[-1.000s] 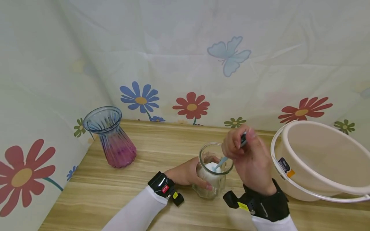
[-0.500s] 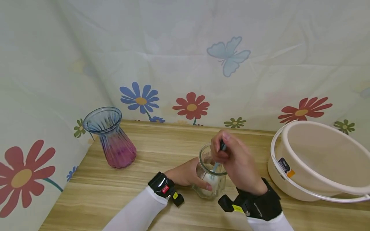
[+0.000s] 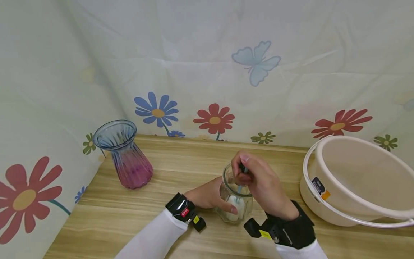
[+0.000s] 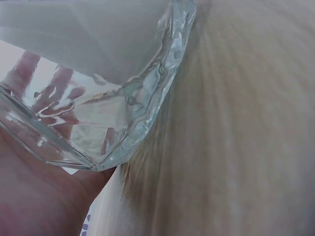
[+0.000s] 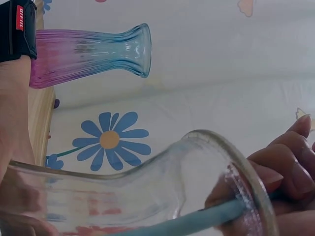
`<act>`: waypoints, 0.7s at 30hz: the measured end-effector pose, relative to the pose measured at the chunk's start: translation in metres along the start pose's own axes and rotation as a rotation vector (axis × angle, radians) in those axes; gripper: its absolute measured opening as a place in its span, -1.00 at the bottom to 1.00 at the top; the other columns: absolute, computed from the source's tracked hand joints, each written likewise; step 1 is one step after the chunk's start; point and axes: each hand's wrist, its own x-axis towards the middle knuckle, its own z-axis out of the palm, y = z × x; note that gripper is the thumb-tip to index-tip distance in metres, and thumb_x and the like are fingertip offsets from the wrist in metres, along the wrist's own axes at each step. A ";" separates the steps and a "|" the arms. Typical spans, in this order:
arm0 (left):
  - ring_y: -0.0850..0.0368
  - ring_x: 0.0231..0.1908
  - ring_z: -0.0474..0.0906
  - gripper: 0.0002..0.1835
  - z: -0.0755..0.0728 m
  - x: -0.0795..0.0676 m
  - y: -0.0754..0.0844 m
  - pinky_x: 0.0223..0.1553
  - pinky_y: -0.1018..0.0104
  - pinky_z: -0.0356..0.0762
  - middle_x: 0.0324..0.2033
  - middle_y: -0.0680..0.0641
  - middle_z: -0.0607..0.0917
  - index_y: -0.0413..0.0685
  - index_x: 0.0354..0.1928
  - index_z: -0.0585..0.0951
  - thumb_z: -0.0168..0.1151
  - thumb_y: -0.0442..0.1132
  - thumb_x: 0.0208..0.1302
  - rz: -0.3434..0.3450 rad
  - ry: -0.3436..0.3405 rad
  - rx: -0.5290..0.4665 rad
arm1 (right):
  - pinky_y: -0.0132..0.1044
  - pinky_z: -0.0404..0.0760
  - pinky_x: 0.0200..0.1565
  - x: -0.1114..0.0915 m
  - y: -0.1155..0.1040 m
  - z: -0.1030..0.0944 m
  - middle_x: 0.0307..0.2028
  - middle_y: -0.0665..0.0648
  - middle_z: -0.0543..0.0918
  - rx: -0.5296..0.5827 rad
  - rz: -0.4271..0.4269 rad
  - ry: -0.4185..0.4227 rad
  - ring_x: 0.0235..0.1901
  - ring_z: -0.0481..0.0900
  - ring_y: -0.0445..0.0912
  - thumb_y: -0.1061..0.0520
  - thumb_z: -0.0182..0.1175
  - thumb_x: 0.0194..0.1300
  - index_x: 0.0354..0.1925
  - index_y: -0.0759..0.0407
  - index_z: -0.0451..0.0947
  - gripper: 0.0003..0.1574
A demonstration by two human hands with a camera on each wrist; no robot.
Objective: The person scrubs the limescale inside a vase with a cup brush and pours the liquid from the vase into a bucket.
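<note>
A clear glass jar [image 3: 247,210] with a wide rim stands on the wooden table, slightly tilted. My left hand [image 3: 216,196] wraps round its side, thumb across the front; the left wrist view shows the thick glass base [image 4: 147,98] close up. With curled fingers my right hand [image 3: 263,185] grips the dark-ended handle of a bottle brush right at the jar's mouth. Its light blue shaft [image 5: 197,221] runs down inside the glass in the right wrist view. The brush's white head [image 3: 238,204] sits low in the jar, partly hidden behind the left thumb.
To the left, a ribbed glass vase [image 3: 133,165], blue above and pink below, stands by the back wall. A large beige bucket [image 3: 343,180] with a white handle occupies the right side. Flower-printed sheeting [image 3: 194,72] closes off the back and left of the table [image 3: 174,162].
My right hand has moved left and down over the jar's mouth. The white brush head has gone from near the rim to deep inside. My left hand stays on the jar.
</note>
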 end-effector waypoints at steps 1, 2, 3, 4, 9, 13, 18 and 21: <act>0.28 0.38 0.39 -0.06 0.000 0.000 0.000 0.53 0.21 0.15 0.36 0.21 0.52 0.41 0.48 0.23 0.52 0.28 0.12 -0.001 -0.001 -0.003 | -0.12 0.16 -0.44 0.000 0.000 0.000 -0.51 0.12 0.10 0.000 0.001 -0.001 -0.54 0.07 0.10 0.12 -0.42 0.71 -0.28 0.24 0.33 -0.52; 0.28 0.38 0.39 -0.06 0.000 0.000 0.000 0.53 0.20 0.14 0.36 0.21 0.52 0.41 0.48 0.23 0.52 0.28 0.12 -0.002 -0.002 -0.006 | -0.12 0.15 -0.44 0.000 0.000 0.000 -0.51 0.12 0.10 0.001 0.000 -0.003 -0.54 0.07 0.10 0.12 -0.42 0.71 -0.29 0.25 0.33 -0.52; 0.28 0.38 0.39 -0.06 0.000 0.000 0.000 0.53 0.20 0.14 0.35 0.21 0.52 0.41 0.48 0.24 0.52 0.28 0.12 -0.002 -0.003 -0.011 | -0.12 0.15 -0.44 0.000 0.000 0.000 -0.52 0.12 0.10 0.002 -0.001 -0.006 -0.54 0.06 0.10 0.12 -0.43 0.71 -0.29 0.25 0.33 -0.52; 0.28 0.38 0.39 -0.06 0.000 0.000 0.000 0.53 0.20 0.14 0.35 0.21 0.53 0.41 0.47 0.24 0.52 0.28 0.12 -0.003 -0.005 -0.014 | -0.13 0.15 -0.45 0.000 0.000 0.000 -0.52 0.12 0.10 0.002 -0.002 -0.009 -0.54 0.06 0.11 0.12 -0.43 0.71 -0.29 0.25 0.32 -0.52; 0.28 0.34 0.44 -0.08 0.000 -0.001 0.000 0.50 0.24 0.21 0.32 0.19 0.55 0.37 0.46 0.26 0.51 0.28 0.12 -0.003 -0.013 -0.021 | -0.13 0.14 -0.47 0.000 0.001 0.000 -0.52 0.12 0.11 0.014 -0.020 -0.021 -0.55 0.06 0.10 0.15 -0.44 0.70 -0.31 0.28 0.30 -0.52; 0.27 0.29 0.48 -0.10 0.000 -0.001 0.000 0.46 0.26 0.29 0.30 0.16 0.57 0.32 0.44 0.28 0.51 0.26 0.14 -0.010 -0.017 -0.027 | -0.12 0.12 -0.48 0.000 0.002 0.000 -0.52 0.11 0.11 0.039 -0.059 -0.032 -0.56 0.07 0.06 0.19 -0.46 0.69 -0.34 0.27 0.27 -0.53; 0.26 0.27 0.51 -0.11 -0.001 -0.001 -0.001 0.39 0.28 0.39 0.30 0.15 0.57 0.32 0.44 0.27 0.54 0.21 0.14 -0.028 -0.003 -0.029 | -0.14 0.13 -0.47 0.001 0.002 0.001 -0.53 0.07 0.13 0.064 -0.072 -0.008 -0.56 0.09 0.02 0.18 -0.45 0.66 -0.41 0.21 0.21 -0.54; 0.28 0.32 0.46 -0.07 -0.001 -0.002 0.000 0.41 0.28 0.36 0.35 0.20 0.52 0.39 0.47 0.24 0.55 0.21 0.13 -0.028 0.010 -0.011 | -0.15 0.15 -0.44 0.000 0.002 0.000 -0.53 0.06 0.14 0.081 -0.082 0.010 -0.55 0.10 0.00 0.15 -0.44 0.66 -0.42 0.18 0.19 -0.55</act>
